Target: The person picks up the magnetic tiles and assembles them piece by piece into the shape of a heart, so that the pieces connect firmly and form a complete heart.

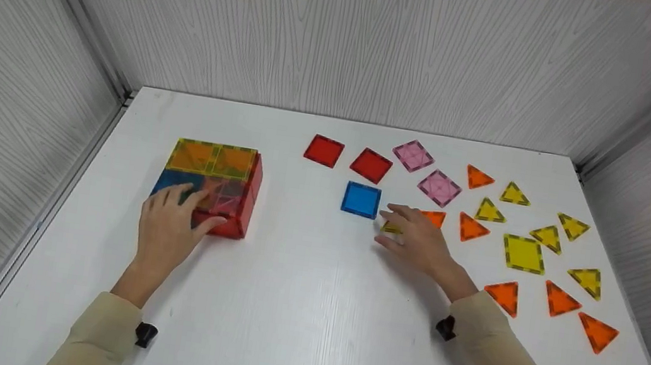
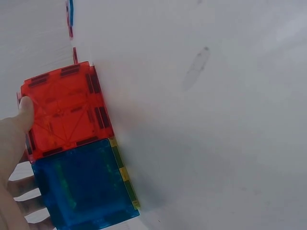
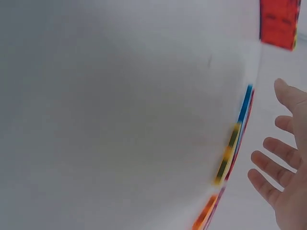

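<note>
On the left of the table stands a low box built of translucent magnetic tiles (image 1: 256, 188), with a yellow-edged top at the back and red and blue walls. My left hand (image 1: 169, 227) rests at its near side, fingers over the top and thumb along the front edge. In the left wrist view the thumb lies at the red tile (image 2: 62, 115) and the fingers at the blue tile (image 2: 88, 184). My right hand (image 1: 422, 244) hovers with spread fingers over a yellow tile (image 1: 394, 226), partly hidden under it. A blue square tile (image 1: 361, 200) lies just left of those fingers.
Two red squares (image 1: 324, 150) and two pink squares (image 1: 439, 188) lie at the back. Several orange triangles (image 1: 562, 300), several yellow triangles (image 1: 587, 281) and a yellow square (image 1: 523, 254) are scattered at the right. Grey wood-grain panels (image 1: 358, 41) enclose the table.
</note>
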`<state>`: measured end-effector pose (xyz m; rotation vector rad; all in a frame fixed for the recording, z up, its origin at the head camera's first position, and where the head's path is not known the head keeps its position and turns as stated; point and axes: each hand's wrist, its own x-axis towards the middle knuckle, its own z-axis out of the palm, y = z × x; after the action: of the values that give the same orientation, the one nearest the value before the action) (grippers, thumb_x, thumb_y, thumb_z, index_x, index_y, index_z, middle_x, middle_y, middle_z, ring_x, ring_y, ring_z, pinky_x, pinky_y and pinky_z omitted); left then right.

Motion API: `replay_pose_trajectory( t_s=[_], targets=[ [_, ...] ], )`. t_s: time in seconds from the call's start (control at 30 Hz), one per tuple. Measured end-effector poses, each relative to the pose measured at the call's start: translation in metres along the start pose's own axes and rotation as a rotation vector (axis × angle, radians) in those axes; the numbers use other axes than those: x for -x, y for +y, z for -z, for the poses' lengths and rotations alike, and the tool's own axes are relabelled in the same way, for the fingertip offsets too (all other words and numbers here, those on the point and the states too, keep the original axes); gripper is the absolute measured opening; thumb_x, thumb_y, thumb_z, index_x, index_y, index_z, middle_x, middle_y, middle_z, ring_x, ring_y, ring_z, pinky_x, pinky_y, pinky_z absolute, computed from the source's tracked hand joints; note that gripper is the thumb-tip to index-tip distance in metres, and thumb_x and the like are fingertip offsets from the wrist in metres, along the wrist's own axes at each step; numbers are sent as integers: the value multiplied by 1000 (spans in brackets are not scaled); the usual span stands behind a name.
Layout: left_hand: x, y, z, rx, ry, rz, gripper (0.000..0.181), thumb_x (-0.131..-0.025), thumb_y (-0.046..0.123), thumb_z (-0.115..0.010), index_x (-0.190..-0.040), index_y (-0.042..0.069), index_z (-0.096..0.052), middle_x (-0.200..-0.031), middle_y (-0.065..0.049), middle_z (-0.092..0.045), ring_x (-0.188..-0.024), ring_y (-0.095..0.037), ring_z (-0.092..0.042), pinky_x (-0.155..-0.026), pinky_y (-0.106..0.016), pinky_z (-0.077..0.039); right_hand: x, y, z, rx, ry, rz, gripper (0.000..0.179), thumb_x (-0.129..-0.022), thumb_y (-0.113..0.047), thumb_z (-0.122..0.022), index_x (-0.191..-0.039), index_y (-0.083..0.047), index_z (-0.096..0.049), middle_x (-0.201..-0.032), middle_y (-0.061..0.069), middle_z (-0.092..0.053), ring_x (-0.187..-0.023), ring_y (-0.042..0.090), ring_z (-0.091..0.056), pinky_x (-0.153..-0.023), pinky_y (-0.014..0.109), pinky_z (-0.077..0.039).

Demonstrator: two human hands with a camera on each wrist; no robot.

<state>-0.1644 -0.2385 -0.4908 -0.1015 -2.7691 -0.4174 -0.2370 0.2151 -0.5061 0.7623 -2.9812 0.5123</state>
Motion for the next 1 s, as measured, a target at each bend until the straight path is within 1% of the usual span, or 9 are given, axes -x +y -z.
replay_pose_trajectory(
  t_s=[0.1, 0.17, 0.27, 0.37, 0.57, 0.73, 0.83, 1.0],
  targets=[
    [-1, 0, 0, 3, 6, -2, 67, -90, 51, -79, -141, 9, -67, -141, -29, -62, -135, -49, -54, -115, -67, -43, 0, 20, 5, 35, -34, -44, 55, -99, -41, -73, -146, -14, -62, -155, 15, -57, -142, 39, -54, -117, 60, -46],
    [-2, -1, 0, 7, 4, 0, 67, -90, 51, -79, -140, 9, -67, -141, -29, -61, -135, -48, -53, -115, -67, -43, -2, 29, 7, 57, -65, -64, 55, -100, -42, -71, -147, -14, -61, -156, 16, -56, -144, 40, -52, -119, 62, -44],
    [-3, -1, 1, 15, -2, 6, 68, -90, 52, -78, -139, 7, -67, -142, -29, -61, -135, -48, -53, -115, -67, -43, -5, 36, 7, 76, -111, -84, 55, -102, -43, -69, -149, -15, -60, -157, 16, -56, -146, 40, -50, -121, 62, -41],
    [-4, -2, 1, 19, -7, 10, 68, -90, 53, -78, -139, 7, -67, -142, -29, -61, -135, -48, -53, -115, -67, -43, -6, 39, 5, 79, -139, -92, 55, -103, -43, -67, -150, -16, -59, -157, 14, -56, -146, 40, -50, -122, 61, -40],
    [-2, -2, -1, 15, -11, 4, 68, -91, 52, -78, -141, 8, -66, -143, -29, -60, -136, -48, -52, -116, -66, -42, -3, 39, 3, 83, -102, -61, 49, -102, -37, -69, -145, -13, -64, -149, 11, -65, -139, 37, -55, -120, 57, -43],
    [1, -3, -1, 3, -9, -11, 70, -88, 47, -83, -144, 10, -64, -143, -29, -59, -137, -49, -51, -116, -67, -42, 2, 36, 0, 80, -86, -48, 45, -102, -33, -71, -141, -10, -67, -143, 11, -69, -136, 37, -58, -118, 55, -46],
    [1, -4, -2, -3, 6, -20, 70, -86, 44, -85, -143, 10, -64, -143, -28, -60, -136, -48, -52, -115, -67, -43, 5, 32, 0, 72, -85, -49, 43, -101, -31, -72, -139, -11, -69, -141, 10, -70, -135, 36, -58, -118, 55, -47],
    [2, -4, -3, -8, 43, -42, 69, -85, 43, -86, -141, 9, -66, -141, -28, -62, -134, -48, -54, -113, -66, -45, 11, 24, -1, 107, -62, 7, 40, -99, -30, -75, -134, -11, -73, -135, 10, -74, -128, 34, -64, -111, 51, -54]
  ],
)
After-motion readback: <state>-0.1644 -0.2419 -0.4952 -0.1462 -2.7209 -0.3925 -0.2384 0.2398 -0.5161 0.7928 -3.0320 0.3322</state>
